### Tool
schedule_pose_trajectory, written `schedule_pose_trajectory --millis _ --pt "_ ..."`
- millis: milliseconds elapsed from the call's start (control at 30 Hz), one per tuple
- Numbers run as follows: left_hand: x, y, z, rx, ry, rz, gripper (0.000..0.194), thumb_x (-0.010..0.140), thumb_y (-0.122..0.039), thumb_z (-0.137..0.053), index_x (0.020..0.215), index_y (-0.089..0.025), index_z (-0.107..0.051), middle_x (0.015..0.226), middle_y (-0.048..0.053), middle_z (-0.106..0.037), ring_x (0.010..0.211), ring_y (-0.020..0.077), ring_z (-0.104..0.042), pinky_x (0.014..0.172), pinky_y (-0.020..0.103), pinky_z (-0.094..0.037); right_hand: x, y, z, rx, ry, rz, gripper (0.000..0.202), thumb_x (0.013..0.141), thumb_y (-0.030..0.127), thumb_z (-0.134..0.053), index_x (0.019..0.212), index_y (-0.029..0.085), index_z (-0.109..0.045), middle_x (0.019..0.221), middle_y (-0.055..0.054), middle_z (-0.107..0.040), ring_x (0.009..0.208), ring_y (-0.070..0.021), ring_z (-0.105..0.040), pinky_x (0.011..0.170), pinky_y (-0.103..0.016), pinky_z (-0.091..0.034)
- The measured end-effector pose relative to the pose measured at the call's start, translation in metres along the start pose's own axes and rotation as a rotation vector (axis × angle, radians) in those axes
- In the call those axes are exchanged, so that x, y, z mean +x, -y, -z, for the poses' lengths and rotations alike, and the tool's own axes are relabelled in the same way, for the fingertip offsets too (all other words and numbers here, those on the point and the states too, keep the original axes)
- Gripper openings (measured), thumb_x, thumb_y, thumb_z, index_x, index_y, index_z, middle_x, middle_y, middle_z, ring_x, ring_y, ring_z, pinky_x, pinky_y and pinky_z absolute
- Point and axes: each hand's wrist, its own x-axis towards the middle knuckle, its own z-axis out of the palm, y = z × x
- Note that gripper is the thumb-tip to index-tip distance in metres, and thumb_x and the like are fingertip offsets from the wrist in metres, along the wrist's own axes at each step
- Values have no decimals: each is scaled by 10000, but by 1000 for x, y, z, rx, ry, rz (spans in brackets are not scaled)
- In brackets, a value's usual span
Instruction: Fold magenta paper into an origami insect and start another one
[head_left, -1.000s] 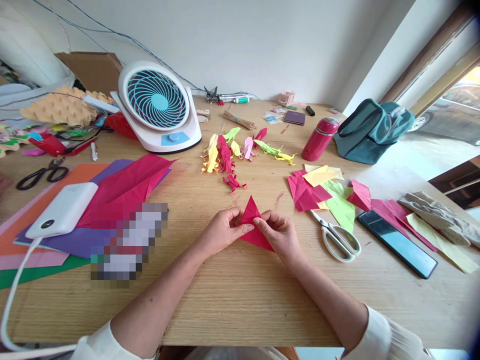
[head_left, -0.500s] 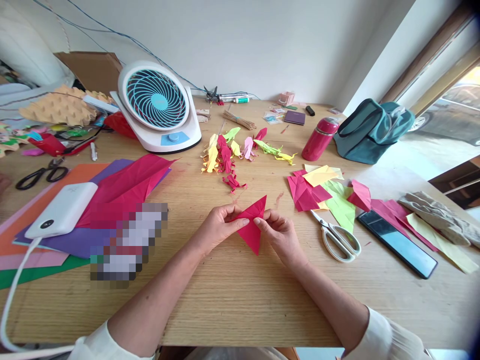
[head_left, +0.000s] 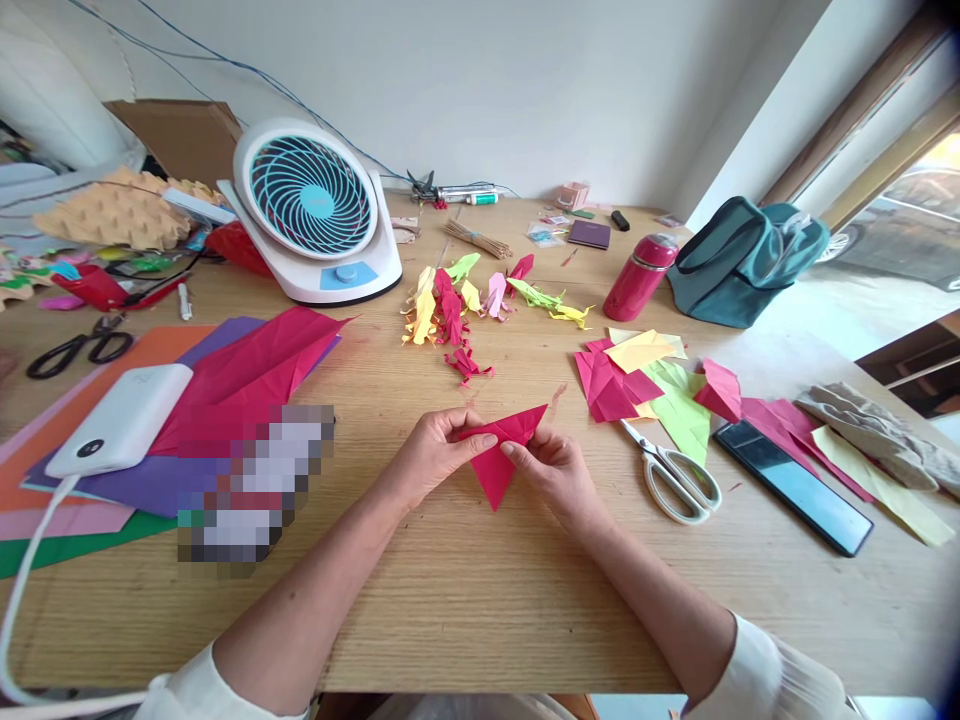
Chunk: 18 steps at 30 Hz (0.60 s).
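Observation:
A folded piece of red paper (head_left: pixel 495 472), shaped like a triangle pointing down toward me, is held between my two hands above the wooden table (head_left: pixel 480 600). My left hand (head_left: pixel 442 452) pinches its left corner, thumb on top. On the right side my right hand (head_left: pixel 551 470) grips it, with the thumb pressed on its face and the fingers behind. Parts of the paper are hidden by the fingers. Just beyond lies a small red folded paper figure (head_left: pixel 469 366), and behind it are several more in yellow, red, pink and green (head_left: pixel 450 305).
White-handled scissors (head_left: pixel 679 485), a phone (head_left: pixel 795 485) and creased papers (head_left: pixel 615 380) lie to the right. A red bottle (head_left: pixel 640 278) and teal bag (head_left: pixel 739 265) stand behind. At left are a fan (head_left: pixel 315 210), a power bank (head_left: pixel 120 420), coloured sheets (head_left: pixel 247 375) and black scissors (head_left: pixel 79 350).
The red paper's upper point has swung down to the right, so it has gone from a tall diamond-like shape to a downward triangle. Both hands stay on it, shifting slightly.

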Motion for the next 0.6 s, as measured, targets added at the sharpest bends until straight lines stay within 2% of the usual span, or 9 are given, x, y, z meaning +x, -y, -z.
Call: schedule_pose_trajectory --millis 133,367,467,600 --pt "0 3 0 -7 4 -31 283 772 -426 -771 757 -153 -696 708 -10 -652 676 118 -553 678 235 -424 1 1 -1 14 -21 10 319 744 542 -775 807 235 -717 827 -41 -757 811 -221 -690 795 -370 -563" --pt "-3 1 -4 142 -89 -166 208 814 -325 -730 723 -151 -662 684 -19 -615 662 113 -533 656 233 -419 1 4 -1 67 -29 -34 312 702 519 -821 794 232 -740 835 -43 -769 804 -223 -705 776 -372 -569" --pt "-4 1 -5 130 -79 -155 193 803 -317 -745 743 -150 -669 684 -20 -620 656 113 -539 641 228 -422 1 3 0 127 -14 -59 284 690 480 -844 787 231 -749 832 -41 -771 820 -226 -711 775 -365 -567" --pt "-4 5 -6 -19 -8 -79 236 767 -328 -796 887 -155 -690 816 5 -699 756 139 -616 704 233 -473 1 3 1 227 -96 -133 317 655 480 -866 819 233 -754 876 -34 -783 818 -218 -705 775 -351 -572"
